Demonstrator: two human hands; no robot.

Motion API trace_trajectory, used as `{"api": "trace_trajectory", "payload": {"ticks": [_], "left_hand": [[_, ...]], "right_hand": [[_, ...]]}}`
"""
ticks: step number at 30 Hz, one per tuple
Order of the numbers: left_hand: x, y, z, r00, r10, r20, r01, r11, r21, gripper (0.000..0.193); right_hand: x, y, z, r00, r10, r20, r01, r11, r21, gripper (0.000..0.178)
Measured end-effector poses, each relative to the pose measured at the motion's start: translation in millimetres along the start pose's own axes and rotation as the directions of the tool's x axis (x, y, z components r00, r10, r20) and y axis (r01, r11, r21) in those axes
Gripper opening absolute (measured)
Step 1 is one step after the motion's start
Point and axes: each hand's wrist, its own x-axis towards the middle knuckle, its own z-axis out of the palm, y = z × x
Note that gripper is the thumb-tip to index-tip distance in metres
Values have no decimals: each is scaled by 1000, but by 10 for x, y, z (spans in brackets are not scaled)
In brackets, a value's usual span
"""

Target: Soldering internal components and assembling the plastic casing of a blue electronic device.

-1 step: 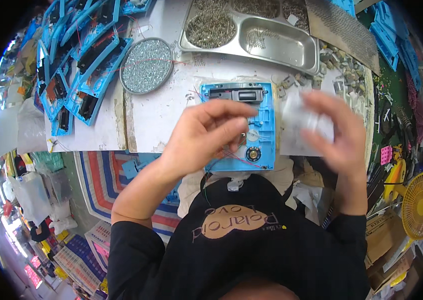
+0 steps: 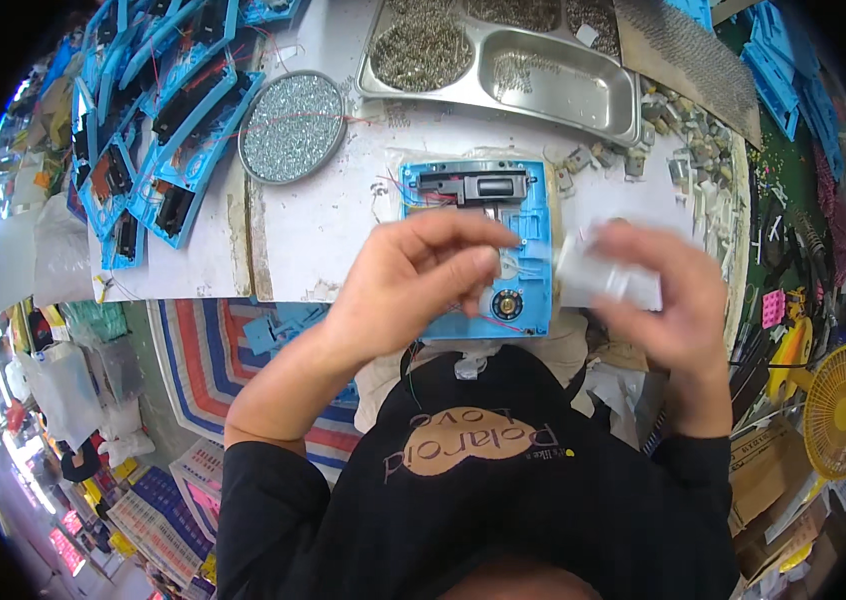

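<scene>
A blue plastic housing (image 2: pixel 535 215) lies open side up on the table in front of me. It holds a black part (image 2: pixel 495 187) at its far end, a small round speaker (image 2: pixel 507 305) near its close edge, and thin red wires. My left hand (image 2: pixel 408 280) is over the housing's left half, fingers curled, with thumb and index finger close together; anything between them is too small to make out. My right hand (image 2: pixel 668 290) is just right of the housing, smeared by motion. A blurred whitish, see-through thing (image 2: pixel 615 283) shows by its fingers; I cannot tell whether it is gripped.
At the back stands a metal tray (image 2: pixel 568 120) with small metal parts in its compartments. A round dish (image 2: pixel 293 128) of silvery bits is left of it. Blue housings (image 2: pixel 193 150) are piled at the far left. Small blocky parts (image 2: pixel 703 170) lie along the right edge.
My right hand has come slightly toward me, and the whitish thing has shifted with it. My left hand has dropped a little closer to me over the housing.
</scene>
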Motion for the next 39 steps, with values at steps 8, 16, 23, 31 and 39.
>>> {"api": "trace_trajectory", "payload": {"ticks": [8, 16, 23, 31, 39], "left_hand": [[-248, -303, 122, 997, -60, 47, 60, 998, 17, 20], [-299, -364, 164, 992, -43, 118, 18, 977, 211, 17], [85, -69, 77, 891, 340, 300, -445, 524, 726, 19], [286, -366, 324, 890, 244, 386, -404, 26, 914, 18], [341, -326, 234, 858, 408, 311, -443, 284, 850, 11]], "right_hand": [[-304, -46, 104, 983, -145, 113, 146, 989, 1, 44], [-331, -69, 255, 955, -222, 199, 222, 975, 24, 41], [-700, 200, 137, 990, 65, 128, -129, 790, 599, 33], [-926, 224, 73, 970, 237, 51, -198, 655, 729, 32], [-821, 235, 132, 893, 450, -30, -343, 721, 603, 31]]}}
